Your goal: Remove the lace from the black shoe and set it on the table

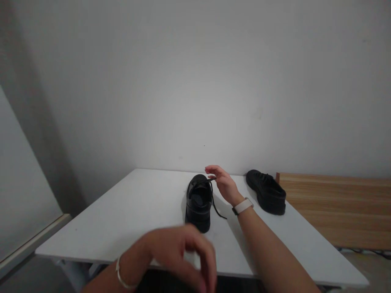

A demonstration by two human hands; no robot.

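Note:
A black lace-up shoe [198, 211] stands on the white table with its heel toward me and its opening facing up. My right hand [224, 184] is just right of the shoe's toe end. A short stretch of black shoelace [211, 179] runs from the shoe to its thumb and fingers, which appear closed on it. Another lace end [217, 211] trails down the shoe's right side onto the tabletop. Close to the camera, in front of the heel, my left hand [183, 252] is blurred. Its fingers curl down toward the thumb, and the tips are unclear at the bottom edge.
A second black shoe [269, 193] sits at the table's right edge, toe toward the wall. The white table [128, 211] reaches back to a grey wall [195, 101]. A wooden board [330, 207] stands beyond the right edge, and a pale panel [21, 183] is at left.

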